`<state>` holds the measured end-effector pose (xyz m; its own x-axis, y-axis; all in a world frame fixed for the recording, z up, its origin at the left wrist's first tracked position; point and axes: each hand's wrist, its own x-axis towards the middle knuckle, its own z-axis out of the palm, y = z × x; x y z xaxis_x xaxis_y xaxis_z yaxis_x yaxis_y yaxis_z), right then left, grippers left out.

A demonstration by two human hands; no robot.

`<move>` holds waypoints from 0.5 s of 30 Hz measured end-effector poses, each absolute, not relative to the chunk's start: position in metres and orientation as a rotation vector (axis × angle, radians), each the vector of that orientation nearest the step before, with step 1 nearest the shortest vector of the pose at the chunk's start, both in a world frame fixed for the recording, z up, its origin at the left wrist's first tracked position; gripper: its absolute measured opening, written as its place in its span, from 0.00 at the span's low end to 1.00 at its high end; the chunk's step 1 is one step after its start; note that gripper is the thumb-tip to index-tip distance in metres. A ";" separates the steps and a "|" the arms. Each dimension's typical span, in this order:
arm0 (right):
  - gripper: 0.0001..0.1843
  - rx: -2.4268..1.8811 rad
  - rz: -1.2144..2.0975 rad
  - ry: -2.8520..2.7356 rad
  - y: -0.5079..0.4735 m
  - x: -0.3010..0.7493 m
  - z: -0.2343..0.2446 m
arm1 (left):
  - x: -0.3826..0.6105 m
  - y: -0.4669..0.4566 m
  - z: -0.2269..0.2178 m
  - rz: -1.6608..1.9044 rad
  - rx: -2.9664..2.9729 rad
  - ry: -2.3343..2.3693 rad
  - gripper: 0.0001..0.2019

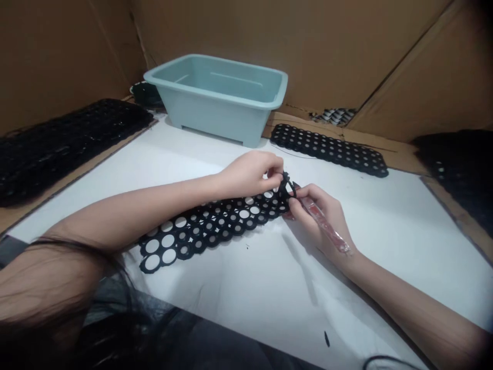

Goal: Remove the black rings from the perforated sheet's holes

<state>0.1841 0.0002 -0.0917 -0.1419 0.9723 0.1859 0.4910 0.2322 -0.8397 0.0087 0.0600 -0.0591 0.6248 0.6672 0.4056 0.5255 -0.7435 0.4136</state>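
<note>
While head view looks down on white table (385, 246), your left hand (250, 174) pinches raised end of black perforated sheet (208, 226), fingers narrow. Your right hand (318, 218) grips red translucent handle (325, 226), perhaps cutter; tip is hidden, cannot tell well. Sheet lies on table under your left forearm. Pale blue plastic tub (215, 97) stands behind, second black perforated sheet (327, 149) near it.

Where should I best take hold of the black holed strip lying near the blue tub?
Take the black holed strip by its near long edge at the middle, coming from the front and above: it lies flat, and round holes let fingers pass through.
</note>
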 end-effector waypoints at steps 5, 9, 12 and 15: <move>0.04 -1.384 0.849 -1.685 -0.002 0.189 -0.098 | -0.018 0.086 -0.020 1.519 2.392 1.321 0.11; 0.10 -1.336 0.916 -1.639 -0.004 0.189 -0.096 | -0.051 0.121 0.023 1.617 2.512 1.420 0.07; 0.12 -1.359 0.882 -1.634 -0.005 0.189 -0.093 | -0.072 0.161 0.037 1.656 2.473 1.736 0.04; 0.10 -1.372 0.869 -1.623 -0.005 0.192 -0.093 | -0.084 0.201 0.029 1.504 2.206 1.785 0.03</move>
